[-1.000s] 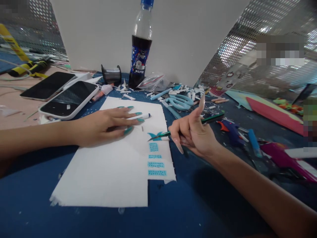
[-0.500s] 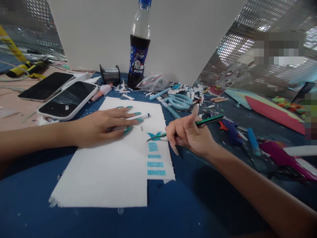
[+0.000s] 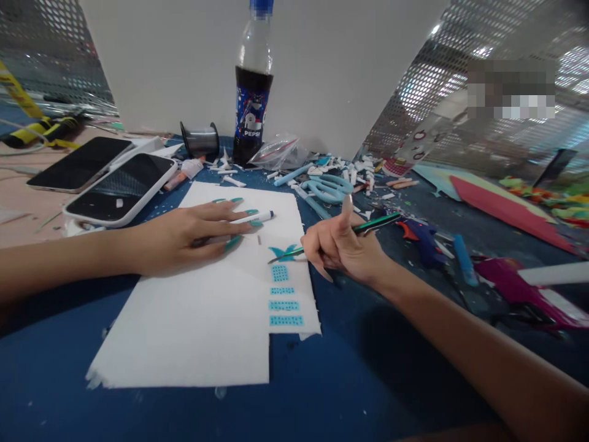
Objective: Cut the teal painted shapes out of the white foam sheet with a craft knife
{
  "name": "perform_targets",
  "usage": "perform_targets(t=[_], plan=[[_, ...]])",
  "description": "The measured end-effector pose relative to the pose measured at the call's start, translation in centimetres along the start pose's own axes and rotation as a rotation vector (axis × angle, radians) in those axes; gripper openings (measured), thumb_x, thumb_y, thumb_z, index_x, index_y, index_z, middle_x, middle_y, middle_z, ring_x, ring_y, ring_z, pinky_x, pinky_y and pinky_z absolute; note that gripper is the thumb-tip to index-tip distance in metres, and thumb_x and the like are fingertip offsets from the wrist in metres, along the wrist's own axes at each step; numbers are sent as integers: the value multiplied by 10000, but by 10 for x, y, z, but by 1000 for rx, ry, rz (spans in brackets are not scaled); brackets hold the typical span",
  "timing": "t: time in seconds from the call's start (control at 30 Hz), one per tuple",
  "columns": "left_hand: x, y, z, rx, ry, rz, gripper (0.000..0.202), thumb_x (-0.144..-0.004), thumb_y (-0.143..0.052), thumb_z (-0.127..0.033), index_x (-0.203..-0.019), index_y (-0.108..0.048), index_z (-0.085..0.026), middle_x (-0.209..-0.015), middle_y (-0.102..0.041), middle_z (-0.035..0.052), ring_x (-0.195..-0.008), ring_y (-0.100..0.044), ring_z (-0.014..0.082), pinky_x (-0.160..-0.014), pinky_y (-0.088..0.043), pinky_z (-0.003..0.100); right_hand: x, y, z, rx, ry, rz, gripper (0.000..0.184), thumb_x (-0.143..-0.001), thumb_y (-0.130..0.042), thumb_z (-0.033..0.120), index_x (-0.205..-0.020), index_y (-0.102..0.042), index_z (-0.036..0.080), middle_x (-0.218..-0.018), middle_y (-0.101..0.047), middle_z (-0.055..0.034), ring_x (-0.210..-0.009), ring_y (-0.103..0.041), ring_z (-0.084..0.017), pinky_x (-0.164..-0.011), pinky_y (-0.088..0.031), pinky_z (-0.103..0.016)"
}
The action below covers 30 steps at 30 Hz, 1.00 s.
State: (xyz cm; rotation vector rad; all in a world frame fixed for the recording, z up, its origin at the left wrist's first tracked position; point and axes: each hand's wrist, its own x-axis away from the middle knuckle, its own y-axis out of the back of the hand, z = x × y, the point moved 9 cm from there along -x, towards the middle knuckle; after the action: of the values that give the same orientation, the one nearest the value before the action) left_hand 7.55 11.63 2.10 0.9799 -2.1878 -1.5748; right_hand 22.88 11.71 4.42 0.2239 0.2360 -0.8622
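A white sheet [image 3: 202,307] lies on the blue table. My left hand [image 3: 184,236] rests flat on it, fingers stretched out over a white pen [image 3: 257,217] that lies under the fingertips. My right hand [image 3: 343,248] is closed round a thin green-handled tool [image 3: 368,226], thumb raised. The tool's tip touches a small teal cut-out shape [image 3: 283,252] on the sheet. Below the shape sit several small teal dotted pieces [image 3: 283,304] in a column.
Two phones [image 3: 105,181] lie at the left. A Pepsi bottle [image 3: 251,92] and a wire spool [image 3: 199,140] stand at the back. Blue scissors [image 3: 329,187], paper scraps, a glue gun [image 3: 426,236] and coloured sheets [image 3: 501,205] fill the right side.
My right hand with the tool has drifted slightly left and down, closer to the teal shape. The left hand stays flat on the sheet.
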Motion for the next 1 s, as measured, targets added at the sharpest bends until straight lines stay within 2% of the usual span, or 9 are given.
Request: perform_targets(t=[0.2,0.37,0.63,0.77,1.0], plan=[[-1,-4,1,-14,-20,80,450,-963,-382,-374,-1413,-367,-371,-1513,-303,-48,-1408,-243,268,-1133,-251,494,1,1,1,31,0,19,673,-891,-388,606,-393,-341,155,-459,-505,9,-316,-388,-42,-351,-301,-216],[-1,0,3,13,0,25,427,-960,-383,-391,-1385,-412,-386,-1496,-342,-54,-1396,-275,271,-1133,-250,490,4,5,0,64,-5,-12,667,-899,-378,600,-399,-330,161,-438,-470,16,-323,-384,-49,-364,-308,-219],[-1,-2,1,3,-12,61,437,-959,-383,-376,-1396,-393,-388,-1504,-321,-56,-1400,-260,275,-1127,-266,480,11,20,5,164,-30,-2,674,-896,-353,625,-389,-335,181,-398,-438,15,-334,-407,-74,-399,-355,-237],[-1,-3,2,-24,-8,58,437,-961,-374,-365,-1397,-394,-384,-1508,-315,-56,-1405,-253,268,-1134,-250,483,13,27,8,191,-38,-3,686,-890,-340,644,-380,-350,185,-377,-397,29,-324,-389,-73,-388,-343,-237],[-1,-6,7,-37,-4,106,457,-961,-361,-374,-1416,-344,-406,-1518,-283,-75,-1412,-227,279,-1128,-254,505,17,44,14,249,-68,22,687,-904,-328,630,-388,-364,179,-396,-439,23,-312,-383,-63,-365,-302,-242]])
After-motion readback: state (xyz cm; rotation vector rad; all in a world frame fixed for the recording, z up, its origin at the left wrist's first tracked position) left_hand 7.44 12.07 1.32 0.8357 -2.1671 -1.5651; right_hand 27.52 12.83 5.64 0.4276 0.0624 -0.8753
